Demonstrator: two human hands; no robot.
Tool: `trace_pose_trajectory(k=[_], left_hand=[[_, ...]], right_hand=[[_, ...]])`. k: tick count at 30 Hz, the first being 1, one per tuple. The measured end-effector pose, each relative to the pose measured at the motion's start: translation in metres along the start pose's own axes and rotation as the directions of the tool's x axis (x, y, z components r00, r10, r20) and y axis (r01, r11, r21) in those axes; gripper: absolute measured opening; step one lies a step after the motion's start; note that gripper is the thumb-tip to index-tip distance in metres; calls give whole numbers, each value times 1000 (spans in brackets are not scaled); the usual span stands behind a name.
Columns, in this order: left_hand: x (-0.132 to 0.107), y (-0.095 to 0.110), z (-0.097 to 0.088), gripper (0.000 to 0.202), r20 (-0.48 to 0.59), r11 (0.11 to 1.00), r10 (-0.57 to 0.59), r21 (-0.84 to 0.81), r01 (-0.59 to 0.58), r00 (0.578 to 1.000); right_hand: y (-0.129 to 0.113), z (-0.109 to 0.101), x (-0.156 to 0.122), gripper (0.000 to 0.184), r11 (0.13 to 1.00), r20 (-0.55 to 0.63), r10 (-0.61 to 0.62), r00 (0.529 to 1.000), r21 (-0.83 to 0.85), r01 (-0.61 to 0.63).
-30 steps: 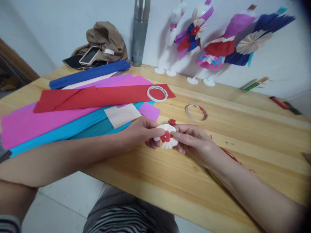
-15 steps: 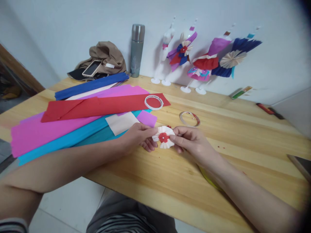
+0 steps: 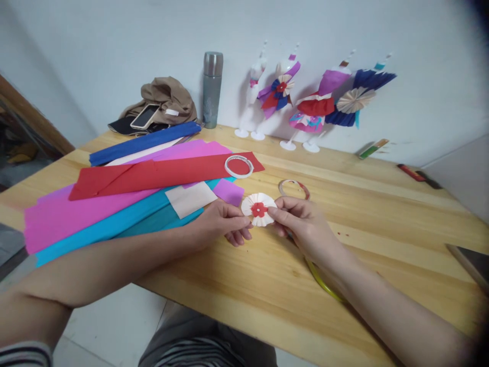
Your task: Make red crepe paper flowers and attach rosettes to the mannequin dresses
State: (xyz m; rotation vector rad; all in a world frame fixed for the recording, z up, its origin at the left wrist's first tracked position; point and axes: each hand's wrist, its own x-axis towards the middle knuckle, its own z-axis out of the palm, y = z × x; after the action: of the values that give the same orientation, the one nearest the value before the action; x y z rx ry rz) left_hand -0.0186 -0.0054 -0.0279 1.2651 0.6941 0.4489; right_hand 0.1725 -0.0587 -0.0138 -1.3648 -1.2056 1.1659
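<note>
Above the wooden table, a round pleated white paper flower (image 3: 248, 205) faces me, with a small red blossom and a pale bead at its centre. My right hand (image 3: 300, 218) pinches its right side between thumb and forefinger. At the lower left rim is my left hand (image 3: 229, 220), its thumb and forefinger closed on the edge and the other fingers curled below. Just left of the flower lie a purple paper square (image 3: 229, 191) and a cream paper square (image 3: 187, 200). A tape roll (image 3: 294, 186) sits behind my right hand.
Red crepe paper (image 3: 160, 176) and other coloured sheets cover the table's left, with another tape roll (image 3: 250, 165) on top. A thermos (image 3: 212, 92), a cap (image 3: 168, 97) and a phone (image 3: 145, 116) stand or lie behind. Paper-dressed figures (image 3: 313, 107) line the wall. A yellow-green ring (image 3: 321, 280) lies under my right forearm.
My left thumb and forefinger have slid down the flower's left rim, uncovering more of it. My right hand keeps its pinch. The whole view has shifted slightly.
</note>
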Motion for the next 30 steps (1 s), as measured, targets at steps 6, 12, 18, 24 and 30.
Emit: trace_pose_trajectory(k=[6, 12, 18, 24, 30], left_hand=[[0, -1, 0, 27, 37, 1000, -20, -6, 20, 999], [0, -4, 0, 26, 59, 999, -17, 28, 15, 998], [0, 0, -4, 27, 86, 996, -69, 59, 64, 994], [3, 9, -12, 44, 33, 999, -21, -46, 23, 999], [5, 24, -6, 46, 21, 999, 26, 43, -27, 999]], right_hand=[[-2, 1, -2, 32, 998, 38, 2, 999, -62, 0], [-8, 4, -4, 34, 998, 104, -1, 995, -58, 7], [-7, -3, -2, 31, 996, 78, -5, 997, -91, 12], [-12, -7, 0, 37, 986, 148, 9, 989, -169, 16], [-19, -12, 3, 37, 956, 244, -41, 969, -273, 109]])
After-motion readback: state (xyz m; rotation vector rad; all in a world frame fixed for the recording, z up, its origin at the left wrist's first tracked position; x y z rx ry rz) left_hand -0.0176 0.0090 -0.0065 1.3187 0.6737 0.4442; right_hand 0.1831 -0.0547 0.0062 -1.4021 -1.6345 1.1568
